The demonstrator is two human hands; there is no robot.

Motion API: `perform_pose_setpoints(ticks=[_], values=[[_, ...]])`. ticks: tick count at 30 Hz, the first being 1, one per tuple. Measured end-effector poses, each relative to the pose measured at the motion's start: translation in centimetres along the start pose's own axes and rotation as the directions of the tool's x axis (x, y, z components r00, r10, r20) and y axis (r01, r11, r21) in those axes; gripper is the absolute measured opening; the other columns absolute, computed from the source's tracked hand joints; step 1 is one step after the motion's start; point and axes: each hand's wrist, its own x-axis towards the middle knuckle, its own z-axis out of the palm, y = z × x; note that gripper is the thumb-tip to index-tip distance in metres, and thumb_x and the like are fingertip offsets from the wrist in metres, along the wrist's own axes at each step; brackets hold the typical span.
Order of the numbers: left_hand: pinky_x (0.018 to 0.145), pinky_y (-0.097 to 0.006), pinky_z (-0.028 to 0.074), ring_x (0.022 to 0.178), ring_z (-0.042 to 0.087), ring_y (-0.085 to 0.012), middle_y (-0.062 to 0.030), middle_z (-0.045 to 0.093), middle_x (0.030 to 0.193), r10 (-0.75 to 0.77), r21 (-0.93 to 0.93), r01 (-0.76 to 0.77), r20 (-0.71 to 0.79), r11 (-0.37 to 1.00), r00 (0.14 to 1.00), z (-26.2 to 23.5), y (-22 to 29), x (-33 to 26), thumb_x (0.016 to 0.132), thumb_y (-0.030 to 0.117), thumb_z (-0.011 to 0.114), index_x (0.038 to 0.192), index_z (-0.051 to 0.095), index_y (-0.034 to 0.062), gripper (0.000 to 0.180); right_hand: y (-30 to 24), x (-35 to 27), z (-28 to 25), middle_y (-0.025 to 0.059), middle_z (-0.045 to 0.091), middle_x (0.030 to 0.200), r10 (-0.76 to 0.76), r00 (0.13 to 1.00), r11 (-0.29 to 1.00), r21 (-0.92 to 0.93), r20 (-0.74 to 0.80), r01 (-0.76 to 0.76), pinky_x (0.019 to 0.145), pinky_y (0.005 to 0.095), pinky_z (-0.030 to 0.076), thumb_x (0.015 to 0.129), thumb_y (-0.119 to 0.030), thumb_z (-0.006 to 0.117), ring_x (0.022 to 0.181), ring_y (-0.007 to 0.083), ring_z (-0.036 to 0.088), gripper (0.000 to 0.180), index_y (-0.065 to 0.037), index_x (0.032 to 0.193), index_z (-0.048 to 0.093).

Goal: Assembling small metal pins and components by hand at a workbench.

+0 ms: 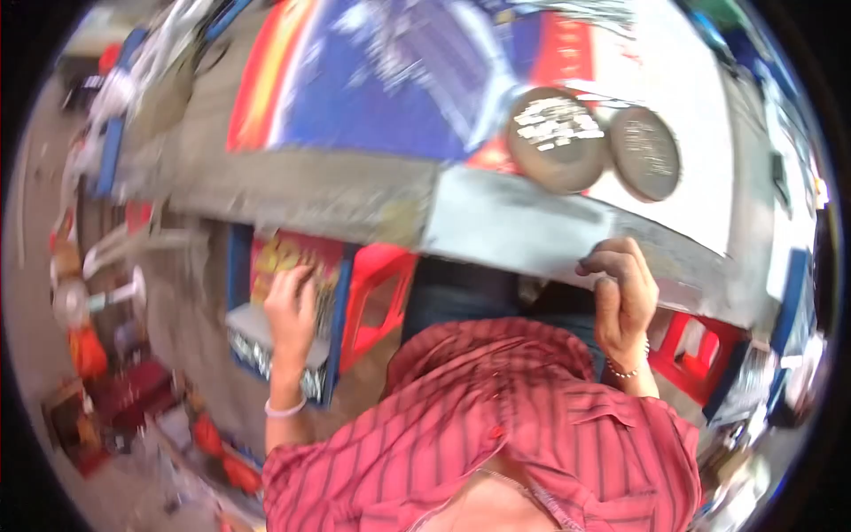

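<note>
Gripping the grey table edge, the person's right hand is curling its fingers over the rim, closed on it, with a beaded bracelet sitting at the wrist. The left hand is reaching down to the person's left, lying on a colourful printed packet that is standing in a blue box beside the table; motion blur is hiding whether the fingers are pinching the packet or only resting flat on it, so I cannot tell. A pale band is circling that wrist. Just beside the box a red plastic stool is standing, touching or nearly touching it. On the tabletop, a blue, red and white printed sheet is covering most of the surface, and two round dark discs are lying side by side on it, well apart from both hands. A red striped shirt is filling the lower middle of the view.
</note>
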Motion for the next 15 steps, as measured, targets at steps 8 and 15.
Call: perform_pose_setpoints(ticks=[8,15], values=[[0.068,-0.03,0.047,0.077,0.06,-0.0254,-0.0135,0.06,0.085,0.687,-0.45,-0.604,0.029,0.658,0.726,2.1,20.4,15.9,0.082,-0.001,0.056,0.095,0.061,-0.0022,0.014,4.8,-3.7,-3.0,0.0145,0.054,0.081,0.113,0.912,0.984,-0.084,-0.395,-0.158,0.062,0.0301,0.045,0.085,-0.001,0.052,0.068,0.0249,0.054,0.005,0.002,0.087,0.056],[0.069,-0.032,0.048,0.079,0.062,-0.0264,-0.0156,0.061,0.088,0.841,-0.411,-0.745,0.118,0.525,0.528,13.9,29.3,26.2,0.079,0.004,0.057,0.098,0.062,0.0005,0.02,5.4,-2.8,-2.8,0.014,0.056,0.078,0.069,0.898,0.988,-0.093,-0.435,-0.121,0.06,0.0324,0.047,0.082,0.0,0.057,0.066,0.0272,0.056,0.003,0.0,0.084,0.056]])
